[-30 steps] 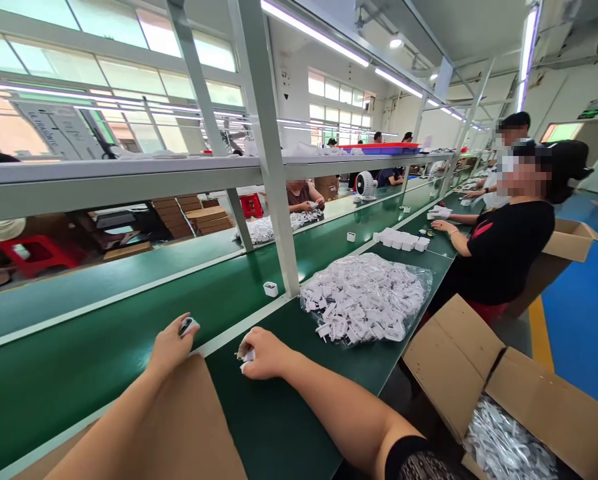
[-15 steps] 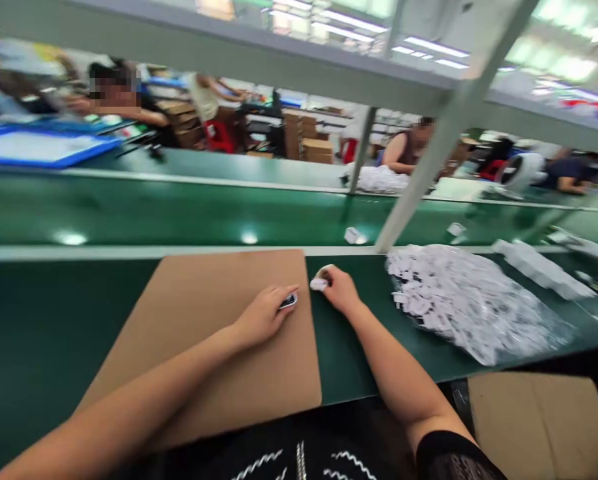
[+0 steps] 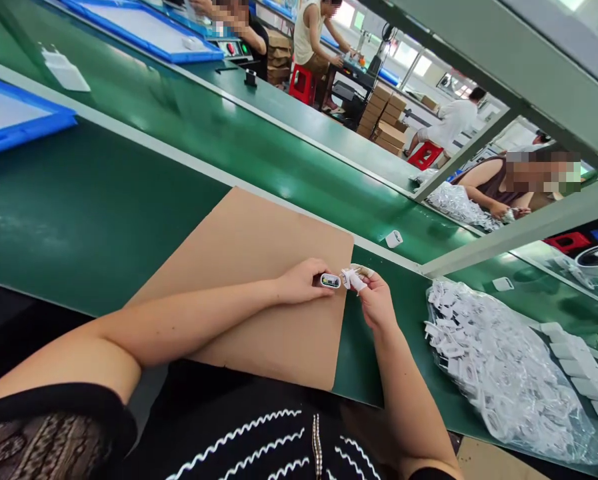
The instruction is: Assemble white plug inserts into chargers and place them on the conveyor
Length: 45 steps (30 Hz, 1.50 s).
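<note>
My left hand (image 3: 303, 281) is closed around a white charger housing (image 3: 331, 281) above the cardboard sheet (image 3: 273, 320). The housing's open oval end faces right and shows a circuit board inside. Just to its right, my right hand (image 3: 379, 301) pinches small white plastic plug pieces (image 3: 353, 279), some with thin prongs; their exact number is unclear. A narrow gap seems to separate these pieces from the housing. One fingertip of the right hand has a pale covering.
A clear bag of white plastic parts (image 3: 503, 360) lies right, beside a row of white housings (image 3: 576, 367). Single chargers (image 3: 393, 239) sit on the green conveyor belt (image 3: 289, 180). A slanting frame post (image 3: 519, 230) stands ahead. Blue-rimmed trays (image 3: 23, 117) lie left; people work opposite.
The view has tilted and swung. My hands have come closer together, and the right hand now shows several white plug pieces facing the housing's open end.
</note>
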Tool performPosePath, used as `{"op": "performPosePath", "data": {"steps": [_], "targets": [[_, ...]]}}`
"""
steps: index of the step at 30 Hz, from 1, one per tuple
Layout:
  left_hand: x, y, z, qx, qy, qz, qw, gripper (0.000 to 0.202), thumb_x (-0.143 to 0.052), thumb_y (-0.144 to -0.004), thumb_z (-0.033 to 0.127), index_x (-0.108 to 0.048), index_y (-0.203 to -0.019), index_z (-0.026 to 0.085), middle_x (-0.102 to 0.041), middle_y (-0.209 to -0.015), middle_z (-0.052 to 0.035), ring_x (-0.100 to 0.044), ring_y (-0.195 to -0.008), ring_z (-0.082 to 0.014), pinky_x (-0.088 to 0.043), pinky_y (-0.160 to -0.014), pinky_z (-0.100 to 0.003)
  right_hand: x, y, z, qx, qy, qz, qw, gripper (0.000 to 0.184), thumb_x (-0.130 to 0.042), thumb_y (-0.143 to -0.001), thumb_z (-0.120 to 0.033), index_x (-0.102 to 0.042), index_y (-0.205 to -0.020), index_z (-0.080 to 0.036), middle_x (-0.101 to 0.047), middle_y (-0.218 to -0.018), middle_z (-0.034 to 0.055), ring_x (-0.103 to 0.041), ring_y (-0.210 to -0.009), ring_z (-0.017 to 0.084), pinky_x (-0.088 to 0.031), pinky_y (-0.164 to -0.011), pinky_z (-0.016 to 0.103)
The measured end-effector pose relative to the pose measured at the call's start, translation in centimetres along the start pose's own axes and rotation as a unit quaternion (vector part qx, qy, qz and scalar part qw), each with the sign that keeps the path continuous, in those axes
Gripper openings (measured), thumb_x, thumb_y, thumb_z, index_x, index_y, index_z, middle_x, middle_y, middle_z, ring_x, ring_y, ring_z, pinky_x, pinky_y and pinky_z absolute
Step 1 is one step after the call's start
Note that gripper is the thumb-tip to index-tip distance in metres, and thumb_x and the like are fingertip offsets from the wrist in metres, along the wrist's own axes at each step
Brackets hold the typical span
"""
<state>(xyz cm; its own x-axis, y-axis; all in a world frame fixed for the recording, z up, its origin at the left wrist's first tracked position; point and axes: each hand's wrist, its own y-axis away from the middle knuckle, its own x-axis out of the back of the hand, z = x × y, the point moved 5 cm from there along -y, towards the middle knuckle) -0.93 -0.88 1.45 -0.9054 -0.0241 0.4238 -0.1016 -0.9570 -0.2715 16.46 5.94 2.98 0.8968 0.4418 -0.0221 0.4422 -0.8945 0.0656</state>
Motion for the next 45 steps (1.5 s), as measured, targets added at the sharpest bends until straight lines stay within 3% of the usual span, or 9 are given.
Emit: {"op": "performPosePath", "data": {"steps": [7,14,17,23,26,30,33,41,45], "targets": [[0.2,-0.3,-0.2,-0.007,-0.007,-0.002,1.000,0.025,-0.084,-0.078,0.032,-0.073,-0.094,0.016,-0.070,-0.098,-0.0069,-0.063,-0.094,-0.0222,-0.050,-0.085,-0.033,-1.2,1.3,-1.1,0.126,0.134,0.032,0.982,0.033,-0.081,-0.081,-0.040,-0.076,-0.109,-0.023,-0.079,-0.103,0.0059,-0.073,-0.093,0.022,-0.058,-0.090,0.040],[0.2,-0.4,-0.2,-0.009,0.000,-0.006,1.000,0.019,-0.080,-0.082,0.034,-0.072,-0.085,0.016,-0.068,-0.093,-0.0065,-0.062,-0.090,-0.0210,-0.048,-0.082,-0.031,-2.9,2.1,-2.6,0.285,0.377,-0.023,0.881,0.025,-0.063,-0.095,-0.033,-0.074,-0.117,-0.028,-0.075,-0.106,0.0055,-0.069,-0.096,0.022,-0.057,-0.088,0.038],[0.2,-0.4,-0.3,-0.008,0.003,-0.007,1.000,0.018,-0.078,-0.082,0.034,-0.074,-0.084,0.016,-0.067,-0.089,-0.0064,-0.062,-0.088,-0.0211,-0.048,-0.081,-0.032,-3.5,2.0,-3.0,0.304,0.432,-0.053,0.847,0.027,-0.059,-0.097,-0.029,-0.074,-0.119,-0.028,-0.075,-0.106,0.0076,-0.068,-0.099,0.025,-0.056,-0.088,0.040],[0.3,-0.3,-0.2,-0.001,0.007,-0.010,1.000,0.018,-0.078,-0.082,0.033,-0.073,-0.080,0.016,-0.065,-0.087,-0.0058,-0.061,-0.087,-0.0218,-0.048,-0.078,-0.032,-4.1,1.6,-3.1,0.312,0.493,-0.071,0.809,0.027,-0.058,-0.094,-0.022,-0.075,-0.114,-0.026,-0.076,-0.102,0.0081,-0.067,-0.097,0.026,-0.054,-0.084,0.040],[0.4,-0.2,-0.1,0.005,0.013,-0.012,1.000,0.017,-0.078,-0.082,0.032,-0.073,-0.079,0.017,-0.066,-0.089,-0.0060,-0.061,-0.089,-0.0224,-0.048,-0.079,-0.032,-4.0,1.5,-3.0,0.312,0.512,-0.051,0.799,0.024,-0.058,-0.093,-0.023,-0.076,-0.109,-0.027,-0.076,-0.097,0.0069,-0.067,-0.097,0.026,-0.054,-0.086,0.040],[0.4,-0.3,-0.1,0.009,0.019,-0.019,1.000,0.016,-0.077,-0.082,0.033,-0.074,-0.082,0.018,-0.067,-0.090,-0.0053,-0.062,-0.091,-0.0224,-0.049,-0.082,-0.033,-4.0,1.2,-2.9,0.313,0.531,-0.053,0.785,0.024,-0.059,-0.086,-0.015,-0.076,-0.098,-0.028,-0.072,-0.084,0.0035,-0.066,-0.087,0.024,-0.049,-0.104,0.045],[0.3,-0.3,-0.2,0.022,0.013,-0.010,1.000,0.023,-0.077,-0.082,0.040,-0.073,-0.083,0.017,-0.066,-0.086,-0.0053,-0.062,-0.087,-0.0219,-0.049,-0.078,-0.032,-4.0,1.2,-2.7,0.299,0.527,-0.039,0.794,0.030,-0.059,-0.079,-0.010,-0.075,-0.098,-0.026,-0.073,-0.084,0.0026,-0.066,-0.086,0.023,-0.045,-0.109,0.044],[-0.3,0.4,0.0,0.002,-0.017,-0.012,1.000,0.024,-0.072,-0.083,0.043,-0.074,-0.088,0.020,-0.072,-0.096,-0.0069,-0.066,-0.095,-0.0247,-0.051,-0.090,-0.038,-4.5,2.9,-1.9,0.208,0.530,0.024,0.822,0.031,-0.058,-0.081,-0.011,-0.074,-0.104,-0.024,-0.076,-0.098,0.0055,-0.066,-0.099,0.024,-0.047,-0.094,0.034],[-0.5,0.2,-0.6,-0.003,-0.031,-0.020,0.999,0.023,-0.070,-0.083,0.041,-0.073,-0.088,0.019,-0.073,-0.100,-0.0078,-0.066,-0.100,-0.0259,-0.051,-0.095,-0.039,-5.1,3.2,-1.7,0.195,0.533,0.028,0.823,0.035,-0.058,-0.077,-0.007,-0.072,-0.106,-0.022,-0.077,-0.102,0.0051,-0.066,-0.101,0.023,-0.043,-0.100,0.035]]}}
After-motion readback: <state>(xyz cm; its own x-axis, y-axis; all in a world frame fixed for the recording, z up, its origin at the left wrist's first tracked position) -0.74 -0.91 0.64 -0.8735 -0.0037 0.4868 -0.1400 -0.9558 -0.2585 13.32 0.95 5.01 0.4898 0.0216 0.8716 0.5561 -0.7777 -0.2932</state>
